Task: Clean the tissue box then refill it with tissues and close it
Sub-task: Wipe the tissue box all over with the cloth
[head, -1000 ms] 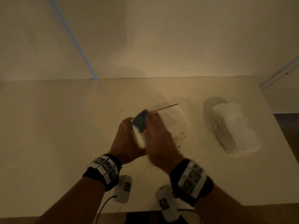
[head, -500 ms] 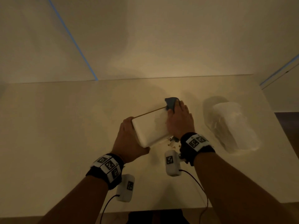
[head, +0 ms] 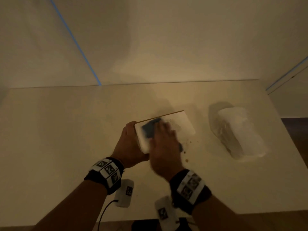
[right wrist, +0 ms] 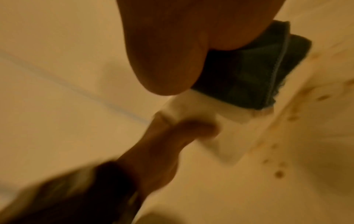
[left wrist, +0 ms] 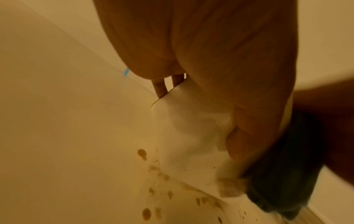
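Note:
The white tissue box (head: 181,124) lies on the table, its top dirtied with brown specks. My left hand (head: 131,144) grips its near left end, thumb (left wrist: 247,136) across the side of the box (left wrist: 191,136). A dark blue cloth (head: 150,129) sits on the box top under my right hand (head: 164,144), which holds it and presses it down; the hand is blurred by motion. From the right wrist, the cloth (right wrist: 249,68) covers the box (right wrist: 201,106) end near my left hand (right wrist: 166,144). The tissue pack (head: 240,132) in clear wrap lies to the right.
Brown drops and crumbs (head: 186,152) spot the cream table (head: 66,130) just right of the box, also seen as stains (left wrist: 145,154) from the left wrist. A wall rises behind the table. The table's right edge runs close beyond the tissue pack.
My right hand swept the cloth from the box's near end to its far right end, then back to the near left part. The left hand kept its grip on the box.

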{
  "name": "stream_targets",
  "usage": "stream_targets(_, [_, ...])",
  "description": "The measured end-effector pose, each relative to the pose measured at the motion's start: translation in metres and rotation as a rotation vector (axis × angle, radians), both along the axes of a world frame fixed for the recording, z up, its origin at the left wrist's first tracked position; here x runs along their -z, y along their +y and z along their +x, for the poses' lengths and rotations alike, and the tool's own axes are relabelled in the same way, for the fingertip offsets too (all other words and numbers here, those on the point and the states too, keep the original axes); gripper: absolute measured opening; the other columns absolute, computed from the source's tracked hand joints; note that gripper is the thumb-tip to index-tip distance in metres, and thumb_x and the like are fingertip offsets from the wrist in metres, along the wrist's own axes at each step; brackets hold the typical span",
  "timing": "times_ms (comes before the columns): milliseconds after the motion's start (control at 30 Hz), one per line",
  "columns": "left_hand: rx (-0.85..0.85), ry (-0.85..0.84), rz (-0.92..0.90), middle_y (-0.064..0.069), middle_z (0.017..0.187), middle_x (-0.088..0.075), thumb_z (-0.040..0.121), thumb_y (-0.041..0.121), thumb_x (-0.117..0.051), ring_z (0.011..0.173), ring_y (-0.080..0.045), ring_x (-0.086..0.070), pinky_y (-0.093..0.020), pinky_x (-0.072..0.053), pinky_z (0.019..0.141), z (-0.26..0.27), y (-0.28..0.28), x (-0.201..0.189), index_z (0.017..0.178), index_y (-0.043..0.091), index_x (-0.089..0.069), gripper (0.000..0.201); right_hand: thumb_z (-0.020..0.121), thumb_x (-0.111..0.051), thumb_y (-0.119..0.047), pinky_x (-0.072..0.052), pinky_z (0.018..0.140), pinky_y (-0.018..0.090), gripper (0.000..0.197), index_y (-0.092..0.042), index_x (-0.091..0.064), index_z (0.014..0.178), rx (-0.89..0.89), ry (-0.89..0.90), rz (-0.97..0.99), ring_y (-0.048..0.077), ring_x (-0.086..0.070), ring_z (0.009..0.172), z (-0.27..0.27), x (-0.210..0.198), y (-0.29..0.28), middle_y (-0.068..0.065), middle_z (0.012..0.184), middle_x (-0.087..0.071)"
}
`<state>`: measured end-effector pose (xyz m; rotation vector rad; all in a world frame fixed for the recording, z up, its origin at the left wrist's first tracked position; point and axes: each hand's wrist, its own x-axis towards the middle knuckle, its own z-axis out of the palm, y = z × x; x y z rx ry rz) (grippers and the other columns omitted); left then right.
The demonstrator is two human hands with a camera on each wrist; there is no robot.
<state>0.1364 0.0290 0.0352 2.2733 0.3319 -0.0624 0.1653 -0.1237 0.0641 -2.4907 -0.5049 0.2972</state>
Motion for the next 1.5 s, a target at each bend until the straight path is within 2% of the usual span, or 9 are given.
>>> stream_targets(100, [0.025,-0.06,0.041,-0.011,0.147,-0.046,0.084,0.008,-0.069,0.132,-0.028,-0.05,-0.035,-0.043,0.11,-0.002,-0.005,-0.006,0.147,0.008,-0.035,0.071,0.105,-0.021,-0.038,0.003,0.124,0.042,0.058,-0.016,-0.009,0.158,-0.242,-0.063,-0.047,0.017,0.006,0.153,-0.01,-0.02,0.025,-0.001,0.167,-0.004])
stream_targets(167, [0.046,-0.108,0.014,-0.011,0.14,-0.049,0.074,0.021,-0.079,0.125,-0.025,-0.052,-0.027,-0.044,0.104,-0.002,-0.003,-0.003,0.141,0.009,-0.038,0.079,0.105,-0.021,-0.039,0.0,0.125,0.043,0.059,-0.016,-0.009,0.158,-0.246,-0.081,-0.085,0.019,0.0,0.154,0.011,-0.013,0.021,0.0,0.167,-0.008])
stream_targets(267, [-0.009,0.004,-0.002,0.001,0.131,-0.037,0.049,0.032,-0.093,0.116,-0.018,-0.046,-0.031,-0.047,0.089,-0.008,-0.001,-0.003,0.139,0.018,-0.026,0.113,0.104,-0.026,-0.034,-0.002,0.123,0.039,0.059,-0.013,-0.012,0.158,-0.081,-0.018,-0.128,0.021,-0.008,0.153,0.051,0.007,-0.009,0.004,0.166,-0.014])
stream_targets(433, [-0.001,-0.029,0.018,0.005,0.128,-0.035,0.047,0.029,-0.094,0.114,-0.011,-0.04,-0.03,-0.045,0.092,-0.003,-0.001,-0.005,0.138,0.015,-0.027,0.114,0.106,-0.03,-0.024,-0.011,0.124,0.042,0.053,-0.007,-0.021,0.156,0.16,0.096,-0.038,0.028,-0.016,0.151,0.085,0.028,-0.046,0.01,0.163,-0.022])
stream_targets(533, [0.015,-0.021,0.032,0.005,0.133,-0.035,0.046,0.036,-0.091,0.12,-0.011,-0.039,-0.033,-0.046,0.099,-0.003,0.003,-0.004,0.142,0.02,-0.022,0.119,0.105,-0.035,-0.028,-0.039,0.107,0.042,0.041,-0.009,-0.048,0.139,0.393,0.266,0.129,0.033,-0.049,0.127,0.095,0.024,-0.056,0.014,0.14,-0.052])
stream_targets(633, [0.069,-0.01,0.09,0.003,0.143,-0.026,0.049,0.038,-0.09,0.122,-0.012,-0.037,-0.032,-0.046,0.1,-0.007,0.003,-0.003,0.152,0.022,-0.009,0.132,0.104,-0.037,-0.037,-0.05,0.09,0.045,0.038,-0.011,-0.057,0.124,0.511,0.392,0.183,0.031,-0.059,0.103,0.097,0.022,-0.066,0.013,0.12,-0.062])
stream_targets(1133, [0.175,0.252,0.524,-0.008,0.14,-0.028,0.056,0.04,-0.084,0.126,-0.028,-0.034,-0.042,-0.043,0.107,0.02,-0.011,-0.006,0.151,0.012,-0.011,0.124,0.104,-0.042,-0.03,-0.045,0.077,0.037,0.027,-0.013,-0.059,0.115,0.565,0.337,0.347,0.026,-0.057,0.091,0.078,0.029,-0.067,0.007,0.104,-0.062])
stream_targets(1300, [0.287,0.256,0.702,-0.012,0.151,-0.025,0.062,0.056,-0.079,0.141,-0.033,-0.025,-0.049,-0.017,0.123,0.044,-0.032,-0.011,0.152,0.011,-0.008,0.124,0.103,-0.041,-0.032,-0.053,0.085,0.045,0.025,-0.015,-0.058,0.111,0.558,0.325,0.349,0.026,-0.058,0.092,0.079,0.03,-0.069,0.008,0.105,-0.063])
stream_targets(1500, [0.318,0.281,0.601,-0.009,0.147,-0.029,0.062,0.048,-0.083,0.135,-0.031,-0.032,-0.055,-0.018,0.121,0.069,-0.051,-0.025,0.154,0.015,-0.003,0.126,0.104,-0.041,-0.029,-0.051,0.075,0.045,0.032,-0.014,-0.06,0.126,0.736,0.421,0.614,0.024,-0.058,0.084,0.09,0.024,-0.091,0.004,0.095,-0.061])
